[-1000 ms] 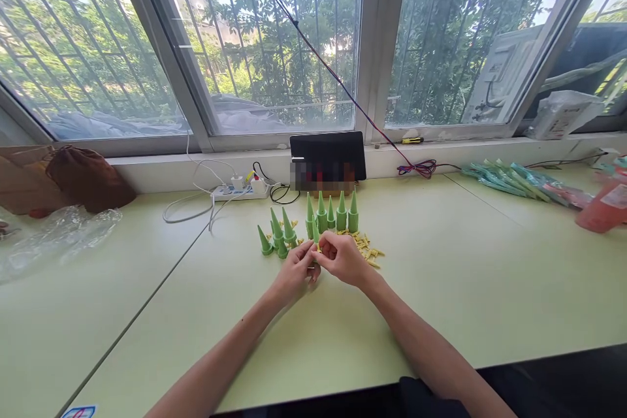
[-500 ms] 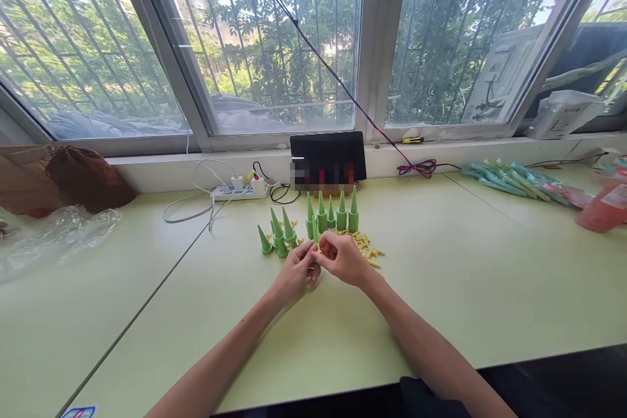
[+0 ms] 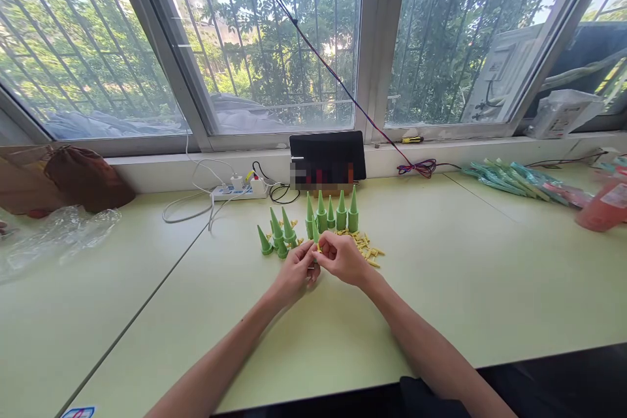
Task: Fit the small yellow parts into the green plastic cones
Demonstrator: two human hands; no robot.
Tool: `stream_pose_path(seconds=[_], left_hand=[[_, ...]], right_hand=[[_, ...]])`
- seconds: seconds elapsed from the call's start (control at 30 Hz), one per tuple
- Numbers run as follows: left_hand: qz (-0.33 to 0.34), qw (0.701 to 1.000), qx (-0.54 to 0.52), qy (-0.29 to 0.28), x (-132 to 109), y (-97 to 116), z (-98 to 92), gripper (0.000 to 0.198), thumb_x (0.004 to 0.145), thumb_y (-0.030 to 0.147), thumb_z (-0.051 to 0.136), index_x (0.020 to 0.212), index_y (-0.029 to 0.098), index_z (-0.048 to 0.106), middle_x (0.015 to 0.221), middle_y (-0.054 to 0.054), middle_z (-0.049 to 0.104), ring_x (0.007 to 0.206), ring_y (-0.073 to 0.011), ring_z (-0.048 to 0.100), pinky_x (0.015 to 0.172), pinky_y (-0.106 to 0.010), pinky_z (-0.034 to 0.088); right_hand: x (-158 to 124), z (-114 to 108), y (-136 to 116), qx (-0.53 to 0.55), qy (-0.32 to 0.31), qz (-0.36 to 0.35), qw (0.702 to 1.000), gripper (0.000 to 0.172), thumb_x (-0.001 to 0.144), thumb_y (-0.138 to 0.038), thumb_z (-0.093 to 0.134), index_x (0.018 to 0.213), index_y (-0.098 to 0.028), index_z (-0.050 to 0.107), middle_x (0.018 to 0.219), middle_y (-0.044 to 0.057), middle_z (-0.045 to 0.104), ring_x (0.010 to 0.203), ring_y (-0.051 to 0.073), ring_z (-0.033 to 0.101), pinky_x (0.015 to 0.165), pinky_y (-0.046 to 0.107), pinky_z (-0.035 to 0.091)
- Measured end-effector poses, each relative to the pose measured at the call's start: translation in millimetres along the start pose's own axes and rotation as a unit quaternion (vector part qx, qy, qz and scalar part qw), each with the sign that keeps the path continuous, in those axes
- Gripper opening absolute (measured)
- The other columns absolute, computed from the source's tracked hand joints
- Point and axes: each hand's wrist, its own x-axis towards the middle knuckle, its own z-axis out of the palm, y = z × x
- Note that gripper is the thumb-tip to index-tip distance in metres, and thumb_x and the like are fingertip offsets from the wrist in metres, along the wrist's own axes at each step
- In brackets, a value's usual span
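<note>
My left hand [image 3: 298, 269] grips a green cone [image 3: 315, 232] whose tip points up between my hands; its base is mostly hidden by fingers. Touching it from the right, my right hand [image 3: 341, 257] pinches a small yellow piece [image 3: 319, 249] at the cone's lower part. Several green cones [image 3: 277, 231] stand to the left, with small yellow pieces among them. Behind my hands, a row of green cones on cylinders [image 3: 341, 213] stands upright. A loose pile of yellow pieces [image 3: 372, 252] lies just right of and behind my right hand.
A dark tablet [image 3: 328, 155] leans at the back by the window. A white power strip [image 3: 240, 191] with cables lies left of it. Clear plastic [image 3: 63, 235] and a brown bag [image 3: 91, 176] are far left; teal bundles [image 3: 509, 179] and a red container [image 3: 605, 206] are right.
</note>
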Motion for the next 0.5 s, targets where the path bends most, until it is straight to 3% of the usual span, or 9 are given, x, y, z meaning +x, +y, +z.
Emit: stream_pose_path(seconds=[0.5], left_hand=[[0.036,0.998,0.058,-0.007,2.7,-9.1,-7.7,0.036,0.086,0.052,0.054,0.078,0.017,0.052,0.053,0.006,0.042,0.04,-0.0053,0.037,0.037,-0.017,0.031]], right_hand=[[0.0,-0.5,-0.7,0.005,-0.003,0.002,1.0,0.018,0.082,-0.029,0.055,0.072,-0.021,0.043,0.061,-0.005,0.046,0.052,0.01,0.04,0.05,0.022,0.033]])
